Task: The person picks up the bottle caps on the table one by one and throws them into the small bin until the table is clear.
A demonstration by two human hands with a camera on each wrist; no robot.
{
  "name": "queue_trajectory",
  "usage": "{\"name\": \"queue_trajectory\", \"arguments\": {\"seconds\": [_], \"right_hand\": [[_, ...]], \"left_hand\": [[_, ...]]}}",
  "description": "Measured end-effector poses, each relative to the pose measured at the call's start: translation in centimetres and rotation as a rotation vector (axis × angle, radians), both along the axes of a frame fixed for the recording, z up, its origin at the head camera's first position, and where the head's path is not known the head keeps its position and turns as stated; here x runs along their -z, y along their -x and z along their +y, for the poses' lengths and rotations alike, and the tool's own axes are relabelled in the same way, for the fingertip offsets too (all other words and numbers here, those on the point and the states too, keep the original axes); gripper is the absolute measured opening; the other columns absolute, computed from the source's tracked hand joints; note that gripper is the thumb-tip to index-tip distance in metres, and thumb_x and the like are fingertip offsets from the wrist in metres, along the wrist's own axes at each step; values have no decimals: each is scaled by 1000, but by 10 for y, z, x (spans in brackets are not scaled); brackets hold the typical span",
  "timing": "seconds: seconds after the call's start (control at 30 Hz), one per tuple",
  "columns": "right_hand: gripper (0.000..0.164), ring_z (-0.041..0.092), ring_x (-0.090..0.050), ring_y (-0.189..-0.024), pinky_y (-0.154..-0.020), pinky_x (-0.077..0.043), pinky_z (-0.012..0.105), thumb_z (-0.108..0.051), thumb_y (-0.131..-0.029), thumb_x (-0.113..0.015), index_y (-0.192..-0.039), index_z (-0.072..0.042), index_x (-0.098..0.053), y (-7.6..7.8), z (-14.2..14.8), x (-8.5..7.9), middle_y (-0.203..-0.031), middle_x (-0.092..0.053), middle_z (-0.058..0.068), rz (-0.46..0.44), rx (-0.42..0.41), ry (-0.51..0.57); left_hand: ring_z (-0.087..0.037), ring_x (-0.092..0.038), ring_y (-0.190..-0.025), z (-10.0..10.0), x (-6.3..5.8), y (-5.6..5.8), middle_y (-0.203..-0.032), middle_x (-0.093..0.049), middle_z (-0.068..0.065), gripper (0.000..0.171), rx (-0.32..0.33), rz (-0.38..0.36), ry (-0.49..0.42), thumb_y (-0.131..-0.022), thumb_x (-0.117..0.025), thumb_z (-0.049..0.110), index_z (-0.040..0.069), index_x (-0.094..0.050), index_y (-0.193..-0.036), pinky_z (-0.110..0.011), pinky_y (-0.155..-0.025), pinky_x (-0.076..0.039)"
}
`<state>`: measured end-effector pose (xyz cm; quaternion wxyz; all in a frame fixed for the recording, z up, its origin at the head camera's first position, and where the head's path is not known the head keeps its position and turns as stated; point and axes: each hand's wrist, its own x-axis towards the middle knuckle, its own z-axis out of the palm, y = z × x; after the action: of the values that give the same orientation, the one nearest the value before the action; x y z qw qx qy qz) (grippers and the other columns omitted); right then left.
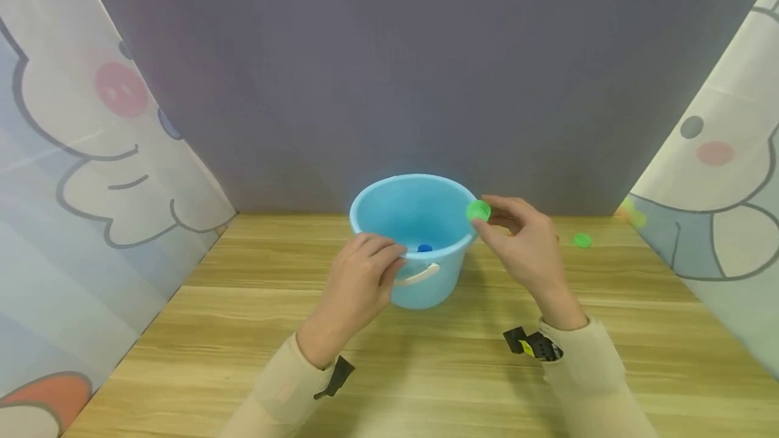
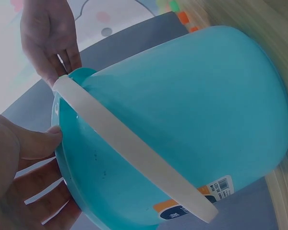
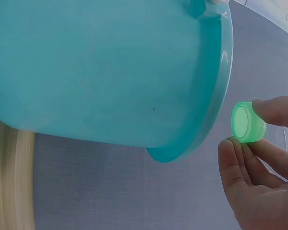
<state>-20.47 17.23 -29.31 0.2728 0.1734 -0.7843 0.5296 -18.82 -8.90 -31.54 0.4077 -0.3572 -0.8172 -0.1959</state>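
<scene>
A light blue bucket (image 1: 426,289) with a white handle (image 2: 134,148) stands upright on the wooden table. My left hand (image 1: 364,272) grips its near rim, the thumb on the outer side and the fingers over the edge. Between thumb and fingertips, my right hand (image 1: 526,242) pinches a green bottle cap (image 3: 248,122). That cap is up at the bucket's right rim, its round face towards the right wrist camera. Inside the bucket, a small blue cap (image 1: 425,248) shows near the bottom, partly hidden by the near rim.
Another green cap (image 1: 582,240) lies on the table to the right. Orange pieces (image 2: 183,17) show beyond the bucket in the left wrist view. A grey panel (image 1: 389,73) rises behind the table, and printed cartoon curtains (image 1: 79,120) hang at both sides.
</scene>
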Motion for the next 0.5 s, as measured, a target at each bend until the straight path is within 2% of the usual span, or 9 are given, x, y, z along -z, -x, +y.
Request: {"name": "queue_trajectory", "arguments": {"seconds": [0.23,0.5], "right_hand": [[35,10,-66,-98,-93,-53,20,-2,-90,-75,-123,5,-68,1,-6,0,-114,-66,16,-14,-63,47],[37,14,-65,-100,-95,-53,21,-7,-91,-75,-126,3,-67,3,-9,2,-116,-67,15,-52,-47,12]], "left_hand": [[-25,-64,-92,-1,-1,0,-94,-73,-4,13,4,-15,0,-84,-80,1,7,-77,-96,-37,-82,-54],[-25,-63,-92,-1,-1,-1,-94,-73,-3,13,2,-9,2,-84,-81,3,7,-77,-96,-37,-82,-54]]}}
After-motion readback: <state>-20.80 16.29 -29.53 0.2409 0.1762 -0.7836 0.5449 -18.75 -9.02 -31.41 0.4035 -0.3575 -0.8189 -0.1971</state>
